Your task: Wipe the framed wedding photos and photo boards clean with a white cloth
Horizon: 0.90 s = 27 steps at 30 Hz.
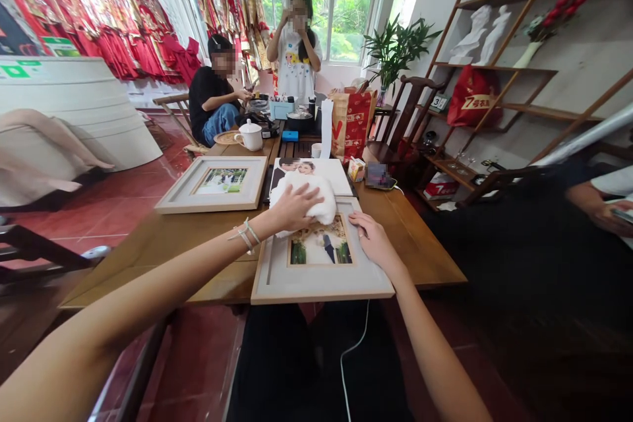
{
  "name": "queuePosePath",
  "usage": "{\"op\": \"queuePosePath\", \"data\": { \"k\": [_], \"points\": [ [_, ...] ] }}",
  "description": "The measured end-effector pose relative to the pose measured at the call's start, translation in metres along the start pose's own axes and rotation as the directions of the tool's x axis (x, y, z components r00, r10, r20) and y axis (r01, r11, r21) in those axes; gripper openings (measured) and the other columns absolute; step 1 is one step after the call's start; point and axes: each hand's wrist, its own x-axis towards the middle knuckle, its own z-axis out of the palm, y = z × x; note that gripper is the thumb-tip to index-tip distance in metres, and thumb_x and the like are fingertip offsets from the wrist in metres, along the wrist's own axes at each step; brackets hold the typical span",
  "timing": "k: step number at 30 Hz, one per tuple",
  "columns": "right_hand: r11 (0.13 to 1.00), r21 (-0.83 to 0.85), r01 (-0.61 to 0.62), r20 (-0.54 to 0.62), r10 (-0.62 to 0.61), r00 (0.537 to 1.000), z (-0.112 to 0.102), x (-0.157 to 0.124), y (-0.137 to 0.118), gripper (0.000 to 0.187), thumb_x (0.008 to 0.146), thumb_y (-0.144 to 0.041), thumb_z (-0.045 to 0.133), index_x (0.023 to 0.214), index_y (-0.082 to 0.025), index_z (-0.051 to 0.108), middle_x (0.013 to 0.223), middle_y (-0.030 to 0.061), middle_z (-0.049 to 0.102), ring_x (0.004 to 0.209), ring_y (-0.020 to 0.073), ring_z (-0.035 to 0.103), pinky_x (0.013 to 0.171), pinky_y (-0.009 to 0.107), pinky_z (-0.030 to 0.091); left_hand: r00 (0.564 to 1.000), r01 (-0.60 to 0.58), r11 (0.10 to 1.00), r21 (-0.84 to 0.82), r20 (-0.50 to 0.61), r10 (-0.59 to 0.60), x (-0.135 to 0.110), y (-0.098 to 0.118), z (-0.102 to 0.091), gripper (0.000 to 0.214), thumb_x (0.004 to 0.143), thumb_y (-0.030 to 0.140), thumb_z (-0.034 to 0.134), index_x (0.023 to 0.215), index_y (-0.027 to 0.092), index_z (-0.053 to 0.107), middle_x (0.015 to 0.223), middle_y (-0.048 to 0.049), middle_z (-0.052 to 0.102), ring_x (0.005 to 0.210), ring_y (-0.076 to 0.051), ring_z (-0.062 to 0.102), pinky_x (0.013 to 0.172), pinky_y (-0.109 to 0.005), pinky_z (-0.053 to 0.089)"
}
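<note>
A light wooden picture frame with a wide pale mat and a wedding photo lies at the table's near edge, slightly overhanging it. My left hand presses a bunched white towel onto the frame's upper part, fingers draped over the cloth. The towel hides part of the photo's top. On the frame's right side rests my right hand, its bent fingers gripping the border. Behind the towel, a white print with a couple's portrait is partly covered. A second framed photo lies to the left.
The wooden table also carries a lidded white cup, a small carton and a phone on a cable. A paper bag stands behind. Two people are at the far end; another person's hand shows at right.
</note>
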Motion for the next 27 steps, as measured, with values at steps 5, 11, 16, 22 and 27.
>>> {"op": "queuePosePath", "data": {
  "k": [5, 11, 16, 22, 27],
  "points": [
    [1.0, -0.017, 0.014, -0.007, -0.014, 1.0, 0.0, -0.001, 0.001, 0.041, 0.077, -0.003, 0.041, 0.103, -0.017, 0.069, 0.116, 0.0115, 0.066, 0.118, 0.0213, 0.055, 0.107, 0.044, 0.038, 0.994, -0.014, 0.993, -0.12, 0.104, 0.027, -0.012, 0.021, -0.008, 0.049, 0.087, 0.03, 0.046, 0.135, 0.019, 0.045, 0.149, -0.0099, 0.032, 0.139, -0.035, 0.019, 0.104, -0.067, 0.016],
    [1.0, 0.002, 0.015, -0.007, -0.015, 1.0, 0.0, -0.001, 0.001, 0.04, 0.076, -0.003, 0.041, 0.099, -0.018, 0.07, 0.114, 0.0107, 0.067, 0.118, 0.0211, 0.054, 0.108, 0.044, 0.037, 0.979, -0.044, 0.934, -0.354, 0.173, 0.112, -0.064, 0.089, -0.031, 0.05, 0.084, 0.032, 0.046, 0.132, 0.02, 0.049, 0.152, -0.0064, 0.025, 0.14, -0.038, 0.015, 0.106, -0.068, 0.017],
    [0.999, 0.027, 0.02, -0.024, -0.019, 1.0, 0.0, -0.001, -0.003, 0.041, 0.075, -0.003, 0.042, 0.099, -0.02, 0.07, 0.115, 0.0089, 0.066, 0.118, 0.0209, 0.055, 0.108, 0.044, 0.037, 0.987, -0.077, 0.923, -0.377, 0.105, 0.125, -0.096, 0.122, -0.036, 0.06, 0.078, 0.029, 0.048, 0.137, 0.019, 0.044, 0.15, -0.0077, 0.03, 0.14, -0.036, 0.014, 0.109, -0.068, 0.014],
    [1.0, -0.002, 0.019, -0.011, -0.019, 1.0, 0.0, -0.001, -0.002, 0.041, 0.075, -0.003, 0.041, 0.099, -0.018, 0.07, 0.114, 0.01, 0.067, 0.118, 0.0209, 0.054, 0.107, 0.043, 0.038, 0.99, -0.025, 0.951, -0.307, 0.126, 0.066, -0.082, 0.115, -0.028, 0.059, 0.078, 0.029, 0.05, 0.135, 0.017, 0.044, 0.15, -0.0088, 0.032, 0.138, -0.039, 0.02, 0.107, -0.069, 0.016],
    [1.0, 0.014, 0.007, -0.012, -0.007, 1.0, 0.001, -0.001, 0.002, 0.042, 0.074, -0.002, 0.041, 0.101, -0.019, 0.07, 0.114, 0.0098, 0.066, 0.117, 0.0213, 0.055, 0.106, 0.044, 0.038, 0.992, 0.065, 0.983, -0.173, 0.119, -0.045, -0.048, 0.097, -0.014, 0.055, 0.081, 0.032, 0.053, 0.133, 0.018, 0.044, 0.148, -0.0135, 0.035, 0.136, -0.04, 0.026, 0.102, -0.069, 0.023]
  ]
}}
